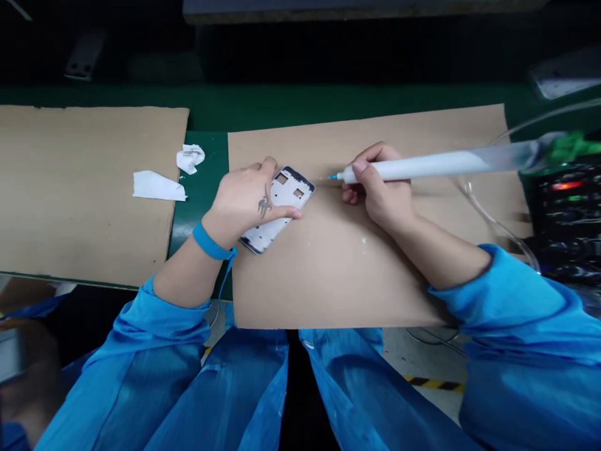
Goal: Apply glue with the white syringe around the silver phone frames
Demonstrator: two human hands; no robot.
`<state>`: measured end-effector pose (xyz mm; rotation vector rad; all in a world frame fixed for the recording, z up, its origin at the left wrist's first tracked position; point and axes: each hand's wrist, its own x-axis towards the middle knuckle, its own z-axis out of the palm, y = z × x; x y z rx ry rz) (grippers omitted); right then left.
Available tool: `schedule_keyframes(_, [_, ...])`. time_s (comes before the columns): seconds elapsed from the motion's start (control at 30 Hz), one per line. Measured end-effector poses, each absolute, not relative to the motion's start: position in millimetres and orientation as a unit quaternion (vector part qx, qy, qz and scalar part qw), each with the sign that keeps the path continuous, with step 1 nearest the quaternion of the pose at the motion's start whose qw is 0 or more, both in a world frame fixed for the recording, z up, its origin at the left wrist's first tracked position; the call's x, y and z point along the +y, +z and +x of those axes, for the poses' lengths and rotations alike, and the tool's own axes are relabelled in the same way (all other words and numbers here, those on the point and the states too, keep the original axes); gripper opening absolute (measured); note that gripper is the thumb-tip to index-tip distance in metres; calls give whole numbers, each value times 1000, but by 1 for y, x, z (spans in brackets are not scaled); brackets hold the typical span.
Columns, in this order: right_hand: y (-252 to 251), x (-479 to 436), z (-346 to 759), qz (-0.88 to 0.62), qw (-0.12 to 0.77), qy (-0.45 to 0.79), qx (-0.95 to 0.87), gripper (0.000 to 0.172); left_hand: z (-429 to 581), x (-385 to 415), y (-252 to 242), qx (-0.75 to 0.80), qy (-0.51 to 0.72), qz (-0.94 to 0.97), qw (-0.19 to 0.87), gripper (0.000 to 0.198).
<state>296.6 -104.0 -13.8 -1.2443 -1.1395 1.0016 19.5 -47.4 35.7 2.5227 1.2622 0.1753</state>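
Note:
A white phone frame with two square cut-outs lies on a brown cardboard sheet. My left hand is closed over its left side, thumb along the lower edge, pinning it to the sheet. My right hand grips a long white dispensing syringe like a pen. Its blue tip points left and sits a short way right of the frame's top corner, apart from it. A blue strap circles my left wrist.
A second cardboard sheet lies at left, with a white paper scrap and a crumpled wipe near its right edge. A clear tube loops from the syringe's green end. A control box with lit indicators stands at right.

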Motion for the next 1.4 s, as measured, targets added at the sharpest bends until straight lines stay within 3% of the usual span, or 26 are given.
schedule_keyframes(0.2, [-12,-108,292,-517,514,424,-537,66,23,-41,29,461,121,848,232,95])
schedule_keyframes(0.43, [-11,-109,296,-492,510,417,-570,59,37,-35,8,321,155,905,234,84])
schedule_keyframes(0.97, [-2,-115,292,-520,438,367,-635,38,46,-39,7,315,141,891,294,77])
schedule_keyframes(1.4, [-5,-115,291,-513,434,377,-637,39,46,-39,4,307,161,894,285,74])
